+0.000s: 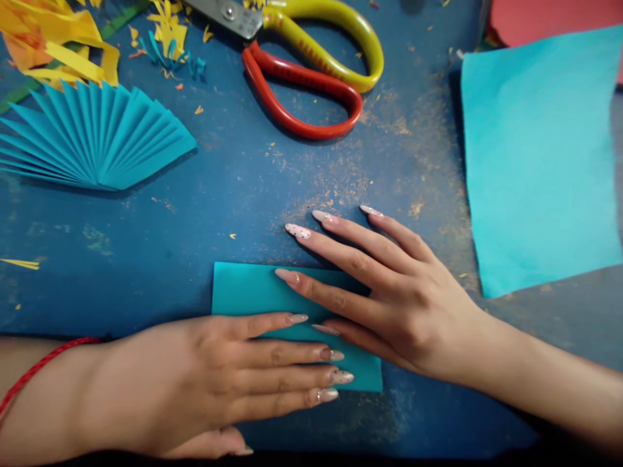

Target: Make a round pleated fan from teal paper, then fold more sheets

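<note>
A folded teal paper rectangle (pixel 243 290) lies on the blue table (pixel 233 194) in front of me. My left hand (pixel 214 376) rests flat on its lower left part, fingers stretched out and pointing right. My right hand (pixel 389 292) lies flat over its right part, fingers spread and pointing left, with the fingertips of three fingers reaching past the paper's top edge onto the table. Both hands press the paper down and hold nothing.
A pleated teal paper fan (pixel 97 139) lies at the left. Scissors (pixel 311 65) with red and yellow handles sit at the top middle. A flat teal sheet (pixel 540 155) lies at the right, red paper (pixel 549 19) behind it. Yellow paper scraps (pixel 53 39) fill the top left.
</note>
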`<action>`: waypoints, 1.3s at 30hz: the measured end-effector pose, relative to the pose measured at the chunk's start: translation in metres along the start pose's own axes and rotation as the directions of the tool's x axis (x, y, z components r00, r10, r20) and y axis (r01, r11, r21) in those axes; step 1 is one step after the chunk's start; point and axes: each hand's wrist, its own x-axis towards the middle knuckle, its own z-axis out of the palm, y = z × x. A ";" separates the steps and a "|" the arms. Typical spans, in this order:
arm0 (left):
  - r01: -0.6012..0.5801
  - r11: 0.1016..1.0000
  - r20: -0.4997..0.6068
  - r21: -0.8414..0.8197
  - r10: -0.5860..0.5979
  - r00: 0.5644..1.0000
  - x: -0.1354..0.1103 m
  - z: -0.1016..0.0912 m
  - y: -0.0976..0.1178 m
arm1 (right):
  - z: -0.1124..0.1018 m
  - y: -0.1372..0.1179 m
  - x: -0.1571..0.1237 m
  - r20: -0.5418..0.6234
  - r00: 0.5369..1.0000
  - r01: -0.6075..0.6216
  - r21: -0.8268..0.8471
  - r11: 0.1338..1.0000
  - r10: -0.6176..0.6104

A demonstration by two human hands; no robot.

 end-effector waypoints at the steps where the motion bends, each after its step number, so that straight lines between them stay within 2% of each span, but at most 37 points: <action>1: 0.002 1.000 -0.009 -0.005 -0.002 1.000 0.000 0.000 0.000 | 0.000 0.000 0.000 -0.001 1.000 0.000 -0.001 1.000 0.000; 5: 0.007 1.000 -0.043 -0.028 -0.008 0.999 -0.001 0.000 0.000 | -0.001 -0.001 -0.001 -0.001 1.000 -0.007 0.005 1.000 0.007; 12: 0.021 0.999 -0.033 -0.027 -0.022 0.999 0.001 0.000 -0.002 | 0.000 -0.001 0.000 -0.015 1.000 -0.010 0.013 1.000 0.010; 23: 0.028 0.999 -0.032 0.039 -0.027 0.999 0.000 0.006 0.010 | -0.001 0.001 0.002 -0.017 1.000 -0.011 0.028 1.000 0.011; 28: 0.009 0.999 0.014 -0.041 -0.008 1.000 0.001 0.004 0.007 | -0.002 0.001 0.004 -0.011 0.999 -0.030 0.053 0.998 0.031; 33: 0.020 0.996 -0.003 -0.090 -0.020 1.000 0.004 0.007 0.009 | -0.002 -0.001 0.005 -0.009 0.999 -0.043 0.042 0.998 0.043; 39: 0.003 0.986 0.034 -0.170 0.002 0.999 0.024 0.011 0.012 | -0.002 -0.003 0.006 -0.005 0.999 -0.031 0.040 0.999 0.032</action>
